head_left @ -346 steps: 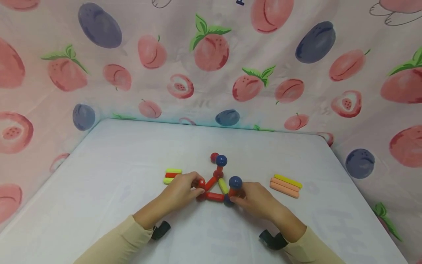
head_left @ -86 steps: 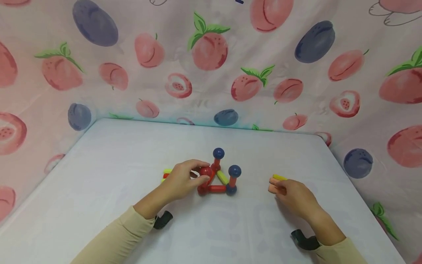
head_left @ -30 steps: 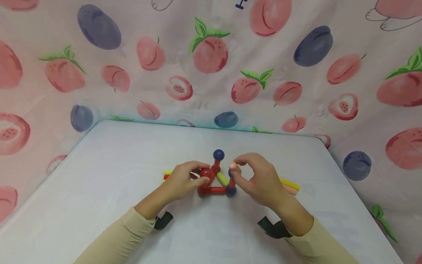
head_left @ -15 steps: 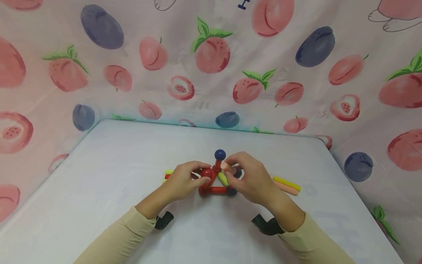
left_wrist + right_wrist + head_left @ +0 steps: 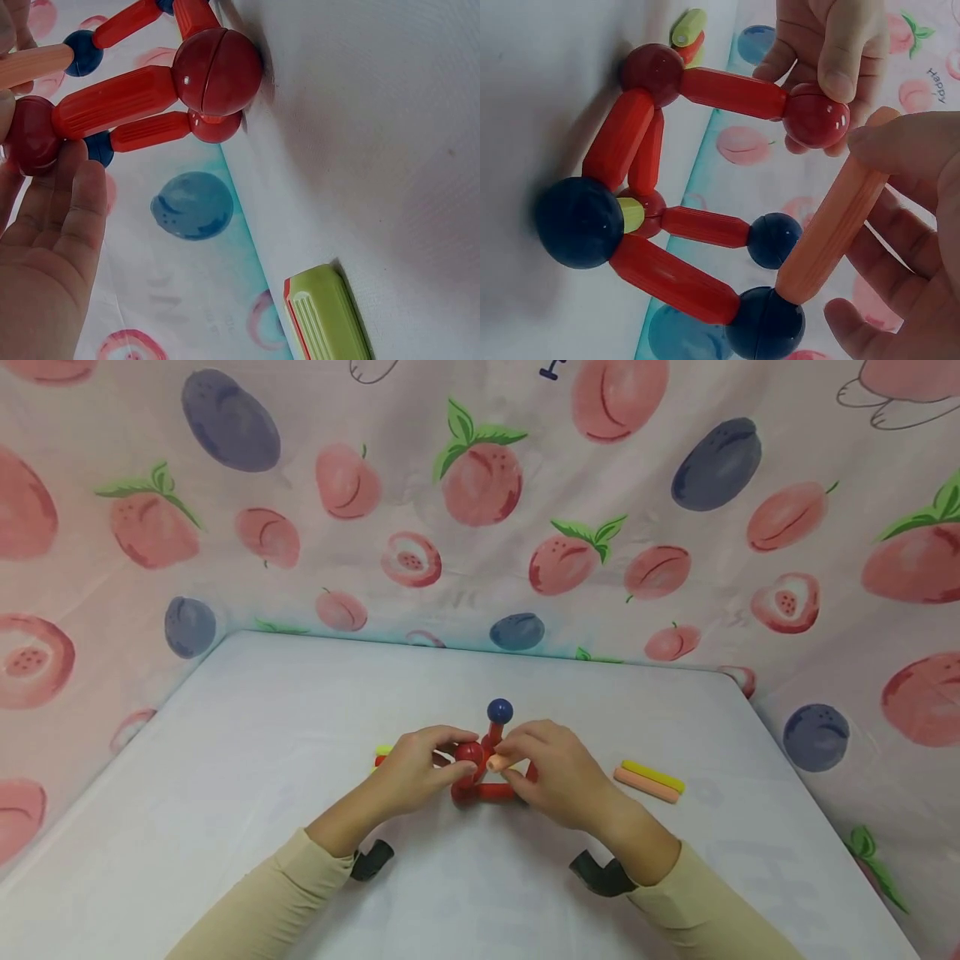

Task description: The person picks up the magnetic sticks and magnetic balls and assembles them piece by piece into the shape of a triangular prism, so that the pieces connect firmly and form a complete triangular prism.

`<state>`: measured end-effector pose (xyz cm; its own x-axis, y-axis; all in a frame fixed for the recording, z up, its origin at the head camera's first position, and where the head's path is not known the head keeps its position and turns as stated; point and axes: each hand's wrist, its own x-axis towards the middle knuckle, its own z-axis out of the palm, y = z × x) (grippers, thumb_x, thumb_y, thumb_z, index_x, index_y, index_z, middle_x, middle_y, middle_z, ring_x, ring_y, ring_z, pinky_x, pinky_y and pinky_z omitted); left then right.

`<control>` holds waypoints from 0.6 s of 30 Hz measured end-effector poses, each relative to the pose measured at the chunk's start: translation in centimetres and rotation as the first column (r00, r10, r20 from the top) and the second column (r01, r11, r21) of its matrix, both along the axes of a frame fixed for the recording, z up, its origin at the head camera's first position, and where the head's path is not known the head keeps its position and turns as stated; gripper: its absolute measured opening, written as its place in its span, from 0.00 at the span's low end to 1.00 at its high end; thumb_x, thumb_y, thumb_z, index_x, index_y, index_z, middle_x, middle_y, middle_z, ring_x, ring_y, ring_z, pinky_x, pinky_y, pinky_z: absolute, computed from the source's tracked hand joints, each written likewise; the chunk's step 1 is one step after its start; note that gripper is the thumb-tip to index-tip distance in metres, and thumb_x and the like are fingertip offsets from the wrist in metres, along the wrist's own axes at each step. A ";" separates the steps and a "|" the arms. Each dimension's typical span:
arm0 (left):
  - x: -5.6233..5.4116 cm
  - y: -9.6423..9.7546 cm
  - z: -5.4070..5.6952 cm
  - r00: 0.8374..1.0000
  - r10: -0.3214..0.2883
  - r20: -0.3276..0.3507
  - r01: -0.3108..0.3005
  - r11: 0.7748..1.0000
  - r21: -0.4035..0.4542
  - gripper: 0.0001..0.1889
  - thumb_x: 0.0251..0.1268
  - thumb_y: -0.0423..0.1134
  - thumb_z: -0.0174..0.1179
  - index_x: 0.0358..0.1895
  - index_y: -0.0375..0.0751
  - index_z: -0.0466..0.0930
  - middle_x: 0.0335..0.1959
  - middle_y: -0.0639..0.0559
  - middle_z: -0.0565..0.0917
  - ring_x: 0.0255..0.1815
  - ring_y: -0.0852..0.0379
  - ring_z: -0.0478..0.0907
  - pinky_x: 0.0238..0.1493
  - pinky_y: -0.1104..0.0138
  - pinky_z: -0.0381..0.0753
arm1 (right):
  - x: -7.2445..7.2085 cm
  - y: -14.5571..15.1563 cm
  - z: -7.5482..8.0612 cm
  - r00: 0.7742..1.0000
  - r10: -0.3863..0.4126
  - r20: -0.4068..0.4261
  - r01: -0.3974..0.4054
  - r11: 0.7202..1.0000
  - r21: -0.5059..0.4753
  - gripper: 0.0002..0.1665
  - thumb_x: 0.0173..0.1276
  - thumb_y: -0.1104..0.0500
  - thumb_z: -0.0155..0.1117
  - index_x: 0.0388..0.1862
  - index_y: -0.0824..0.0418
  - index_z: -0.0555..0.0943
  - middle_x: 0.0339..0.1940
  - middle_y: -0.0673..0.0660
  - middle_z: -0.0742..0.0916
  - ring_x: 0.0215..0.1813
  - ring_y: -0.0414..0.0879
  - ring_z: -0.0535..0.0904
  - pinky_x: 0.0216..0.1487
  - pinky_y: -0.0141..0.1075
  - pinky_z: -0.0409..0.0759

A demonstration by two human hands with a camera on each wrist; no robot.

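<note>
A frame of red rods and red and blue balls, apparently a magnetic building set, stands on the white table (image 5: pixel 315 693). My left hand (image 5: pixel 416 772) holds a red ball (image 5: pixel 816 116) atop one upright red rod (image 5: pixel 116 101). Between my right hand's (image 5: pixel 558 777) thumb and fingers is an orange rod (image 5: pixel 836 217). One end of it meets a blue ball (image 5: pixel 765 326) on another upright; the other end lies close to the red ball, contact unclear. A third upright carries a second blue ball (image 5: pixel 500 711). In the head view, my right hand covers the nearer blue ball.
Right of the frame lie a yellow rod (image 5: pixel 652 776) and another orange rod (image 5: pixel 647 785). Yellow-green and red rods (image 5: pixel 383 750) lie partly behind my left hand. A fruit-print cloth (image 5: pixel 480 568) hangs behind the table.
My right hand has taken an orange rod from the right-hand group, brought it over the frame and lowered it crosswise. The red ball, earlier loose behind, now tops the left upright under my left hand.
</note>
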<state>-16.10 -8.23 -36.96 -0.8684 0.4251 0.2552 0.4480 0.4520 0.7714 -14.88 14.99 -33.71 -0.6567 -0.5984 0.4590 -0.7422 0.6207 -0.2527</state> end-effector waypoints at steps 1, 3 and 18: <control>0.0 0.0 0.0 1.000 0.001 0.002 -0.001 1.000 -0.001 0.19 0.65 0.35 0.68 0.58 0.36 0.81 0.49 0.47 0.84 0.46 0.53 0.82 0.45 0.67 0.84 | 0.0 0.1 0.0 1.000 0.000 0.001 0.000 1.000 0.002 0.19 0.56 0.59 0.80 0.46 0.60 0.85 0.45 0.53 0.86 0.52 0.49 0.80 0.52 0.43 0.82; 0.0 0.0 0.0 1.000 0.005 0.008 -0.005 1.000 -0.005 0.19 0.65 0.36 0.68 0.59 0.36 0.81 0.50 0.48 0.84 0.46 0.53 0.82 0.46 0.67 0.84 | 0.0 0.4 -0.1 1.000 -0.004 0.025 0.004 1.000 -0.011 0.21 0.55 0.59 0.80 0.48 0.60 0.85 0.47 0.54 0.85 0.54 0.50 0.79 0.53 0.44 0.81; 0.1 0.0 0.1 0.998 0.024 0.050 -0.023 1.000 -0.018 0.20 0.66 0.36 0.68 0.60 0.36 0.80 0.49 0.49 0.84 0.48 0.53 0.80 0.47 0.66 0.83 | -1.4 2.5 -0.9 0.881 -0.265 0.392 0.339 0.931 -0.133 0.27 0.69 0.51 0.69 0.62 0.63 0.78 0.60 0.60 0.80 0.57 0.55 0.75 0.57 0.52 0.78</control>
<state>-15.97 -8.25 -36.89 -0.8897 0.4085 0.2040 0.3981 0.4752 0.7847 -16.31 17.51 -34.66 -0.9329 -0.2688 0.2395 -0.3600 0.7115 -0.6034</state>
